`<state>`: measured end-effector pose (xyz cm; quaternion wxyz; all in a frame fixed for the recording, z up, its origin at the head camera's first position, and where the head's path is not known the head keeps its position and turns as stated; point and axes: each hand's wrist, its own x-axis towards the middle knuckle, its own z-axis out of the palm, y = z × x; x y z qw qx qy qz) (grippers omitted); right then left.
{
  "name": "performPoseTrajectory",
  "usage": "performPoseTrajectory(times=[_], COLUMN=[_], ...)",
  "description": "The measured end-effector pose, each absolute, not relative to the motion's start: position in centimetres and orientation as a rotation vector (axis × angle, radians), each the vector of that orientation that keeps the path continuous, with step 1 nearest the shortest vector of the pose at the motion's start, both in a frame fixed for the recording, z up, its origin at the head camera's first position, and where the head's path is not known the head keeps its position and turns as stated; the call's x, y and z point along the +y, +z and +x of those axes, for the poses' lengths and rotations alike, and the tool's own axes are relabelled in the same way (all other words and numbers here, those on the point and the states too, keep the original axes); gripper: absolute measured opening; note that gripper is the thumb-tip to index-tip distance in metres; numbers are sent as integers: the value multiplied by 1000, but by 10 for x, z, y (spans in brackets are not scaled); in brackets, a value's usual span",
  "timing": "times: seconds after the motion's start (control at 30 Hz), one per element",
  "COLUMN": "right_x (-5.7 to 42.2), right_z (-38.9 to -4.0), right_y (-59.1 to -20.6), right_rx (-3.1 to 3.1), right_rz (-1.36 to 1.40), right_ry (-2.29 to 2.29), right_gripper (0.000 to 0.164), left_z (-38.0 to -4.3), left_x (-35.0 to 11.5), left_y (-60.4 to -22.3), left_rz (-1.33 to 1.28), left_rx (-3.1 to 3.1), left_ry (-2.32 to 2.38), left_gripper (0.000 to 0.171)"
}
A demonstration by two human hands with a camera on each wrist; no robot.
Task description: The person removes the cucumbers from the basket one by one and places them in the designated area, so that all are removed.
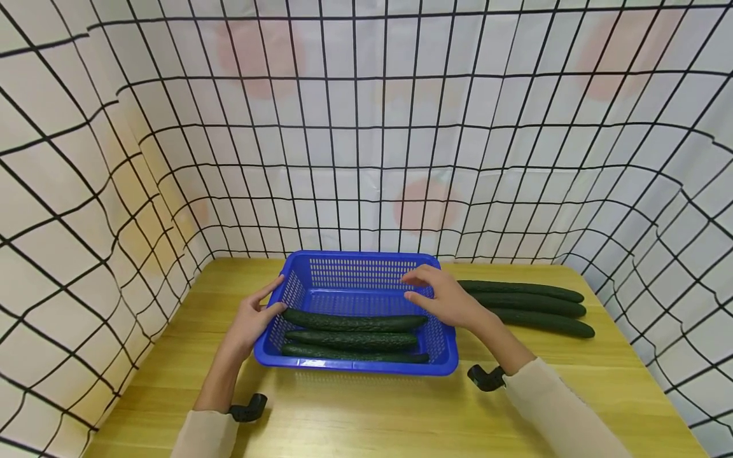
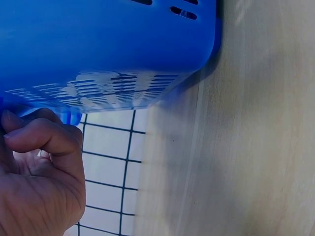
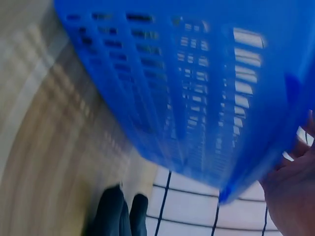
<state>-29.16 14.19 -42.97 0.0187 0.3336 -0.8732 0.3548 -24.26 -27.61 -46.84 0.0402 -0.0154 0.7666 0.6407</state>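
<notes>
Blue slotted basket (image 1: 355, 365) sits on wooden table (image 1: 355, 420), three bumpy dark-green cucumbers (image 1: 355, 322) inside. Left hand (image 1: 254, 318) grips its left rim; right hand (image 1: 443, 298) hangs loose, fingers parted, at the right. Left-wrist view shows curled fingers (image 2: 42, 133) the head view hides.

No text, label, brand, number or sign can be read: none on the blue basket (image 1: 355, 366) at the left fingers (image 1: 268, 290), the cucumbers (image 1: 527, 304) beyond the right fingers (image 1: 420, 275), or the desk (image 1: 372, 420) below.
</notes>
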Motion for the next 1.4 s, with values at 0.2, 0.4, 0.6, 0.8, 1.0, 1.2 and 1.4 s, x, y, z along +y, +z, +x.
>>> performPoseTrajectory(times=[0.2, 0.4, 0.6, 0.8, 1.0, 1.2, 1.4], right_x=[119, 104, 93, 84, 80, 79, 78], right_z=[-289, -291, -295, -294, -296, -293, -292], right_y=[-430, -437, -448, -456, -460, -459, -460], right_rx=[-2780, -2835, -2864, -2938, -2983, -3127, -3214], right_rz=[1098, 1143, 1207, 1224, 1297, 1340, 1330], right_ry=[1121, 1057, 988, 903, 874, 730, 568], right_gripper=[36, 36, 37, 39, 46, 53, 57], left_z=[-242, -242, -242, -243, -242, -242, -241], left_x=[-277, -276, -275, -272, -274, -275, -275], left_y=[-466, -468, -469, -471, -469, -470, -470], left_rz=[-44, -59, -71, -87, -66, -61, -51], left_rx=[2363, 2349, 2360, 2362, 2361, 2355, 2348], left_ry=[1971, 1959, 1964, 1959, 1958, 1955, 1966], left_gripper=[62, 62, 62, 62, 62, 62, 62])
